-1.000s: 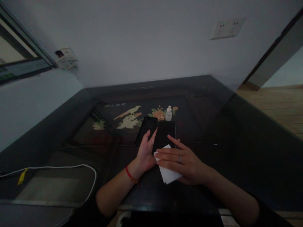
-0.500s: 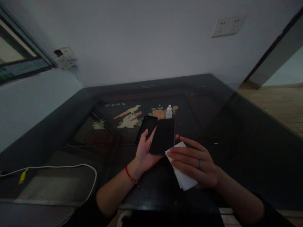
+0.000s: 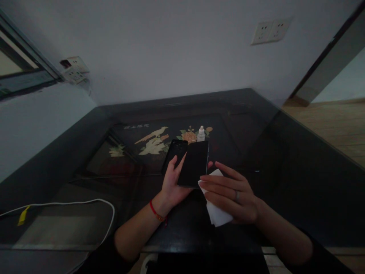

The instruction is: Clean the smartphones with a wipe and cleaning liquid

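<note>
A dark smartphone [image 3: 194,163] lies tilted in my left hand [image 3: 172,184], its fingers wrapped beneath and along the left side. Folded white tissue [image 3: 218,213] is gripped in my right hand [image 3: 234,194], whose fingers press it near the phone's lower right corner. Whether the tissue touches the phone I cannot tell. Just behind my left thumb rests a black phone case [image 3: 172,152] on the table, partly covered by the phone and hand. A small clear bottle with a white cap [image 3: 201,134] stands upright beyond the phone's top edge.
The glossy black table [image 3: 245,125] carries a bird-and-flower picture [image 3: 154,140]. A white cable [image 3: 71,201] with a yellow tag [image 3: 24,215] runs across the left front. Wall sockets [image 3: 270,31] are at the upper right, and a power socket [image 3: 74,70] is at the left.
The view has shifted slightly. Both hands keep nearly the same pose, with the phone in the left and the tissue in the right; the tissue is tilted a little differently.
</note>
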Demonstrator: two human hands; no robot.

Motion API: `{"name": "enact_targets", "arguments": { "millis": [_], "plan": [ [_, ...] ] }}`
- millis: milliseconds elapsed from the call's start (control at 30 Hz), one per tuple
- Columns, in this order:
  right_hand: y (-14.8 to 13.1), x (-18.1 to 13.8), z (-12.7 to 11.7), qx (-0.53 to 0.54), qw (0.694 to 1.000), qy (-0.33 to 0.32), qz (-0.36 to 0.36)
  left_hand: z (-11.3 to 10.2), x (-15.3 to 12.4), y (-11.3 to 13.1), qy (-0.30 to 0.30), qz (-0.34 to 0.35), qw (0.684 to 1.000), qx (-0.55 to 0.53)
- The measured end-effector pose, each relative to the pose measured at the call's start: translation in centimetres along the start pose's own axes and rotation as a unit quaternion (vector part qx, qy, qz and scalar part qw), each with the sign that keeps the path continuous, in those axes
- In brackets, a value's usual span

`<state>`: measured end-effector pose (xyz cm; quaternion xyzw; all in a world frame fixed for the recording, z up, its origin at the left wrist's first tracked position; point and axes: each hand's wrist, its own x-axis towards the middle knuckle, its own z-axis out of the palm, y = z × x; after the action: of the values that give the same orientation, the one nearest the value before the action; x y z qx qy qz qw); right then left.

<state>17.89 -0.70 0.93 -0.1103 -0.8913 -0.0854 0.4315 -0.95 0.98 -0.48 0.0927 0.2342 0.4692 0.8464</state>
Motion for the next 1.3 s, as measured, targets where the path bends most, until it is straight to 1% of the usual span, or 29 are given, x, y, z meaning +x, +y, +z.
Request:
{"name": "enact_targets", "arguments": {
  "millis": [100,200,267,300,433,500,567,667,733,767,800,900,933,967,1100,1167,1233,1300],
  "plan": [
    [-0.2,-0.1,-0.6,-0.001,0.999,0.015,0.035,0.1,0.0,0.1,-0.011,0.003,1.000,-0.001],
    [-0.4,0.1,-0.1,0.011,1.000,0.018,0.001,0.1,0.0,0.0,-0.004,0.005,1.000,0.000],
    [0.0,0.0,0.4,0.006,1.000,0.020,-0.005,0.1,0.0,0.0,0.003,0.002,1.000,0.000],
    [0.3,-0.1,0.5,-0.001,1.000,0.023,0.009,0.0,0.0,0.1,0.007,-0.003,1.000,0.001],
    [1.9,-0.9,0.5,-0.023,0.993,0.035,0.108,-0.3,-0.2,0.3,0.034,-0.024,0.999,0.007],
    [1.9,-0.9,0.5,-0.017,0.991,0.042,0.128,-0.2,-0.3,0.3,0.037,-0.025,0.999,0.008],
    [1.2,-0.5,0.6,0.004,0.994,0.033,0.101,0.0,-0.3,0.2,0.037,-0.023,0.999,0.006],
    [-0.3,0.3,0.9,0.035,0.999,0.004,0.008,0.2,-0.2,0.0,0.047,-0.015,0.999,0.013],
    [-0.7,0.4,1.1,0.037,0.999,-0.004,-0.023,0.1,-0.2,0.0,0.056,-0.010,0.998,0.017],
    [-0.6,0.3,1.1,0.036,0.999,-0.006,-0.016,0.0,-0.1,0.0,0.056,-0.009,0.998,0.015],
    [-0.3,0.1,1.1,0.034,0.999,-0.004,0.007,-0.2,-0.1,0.1,0.050,-0.011,0.999,0.010],
    [0.9,-0.6,1.2,0.019,0.993,0.018,0.119,-0.7,-0.2,0.2,0.025,-0.028,0.999,-0.001],
    [1.2,-0.7,1.2,0.016,0.990,0.023,0.140,-0.8,-0.2,0.3,0.019,-0.033,0.999,-0.002],
    [1.3,-0.8,1.2,0.018,0.989,0.022,0.144,-0.9,-0.2,0.3,0.015,-0.034,0.999,-0.002],
    [0.9,-0.7,1.3,0.046,0.996,-0.003,0.079,-0.7,-0.3,0.4,0.004,-0.026,1.000,0.004],
    [1.1,-0.7,1.3,0.042,0.995,0.007,0.094,-0.8,-0.3,0.4,0.001,-0.030,1.000,-0.001],
    [1.7,-0.9,1.2,0.034,0.987,0.029,0.155,-0.9,-0.4,0.4,-0.007,-0.039,0.999,-0.010],
    [2.5,-1.1,1.1,0.034,0.970,0.056,0.235,-1.0,-0.5,0.4,-0.034,-0.053,0.998,-0.010]
  ]
}}
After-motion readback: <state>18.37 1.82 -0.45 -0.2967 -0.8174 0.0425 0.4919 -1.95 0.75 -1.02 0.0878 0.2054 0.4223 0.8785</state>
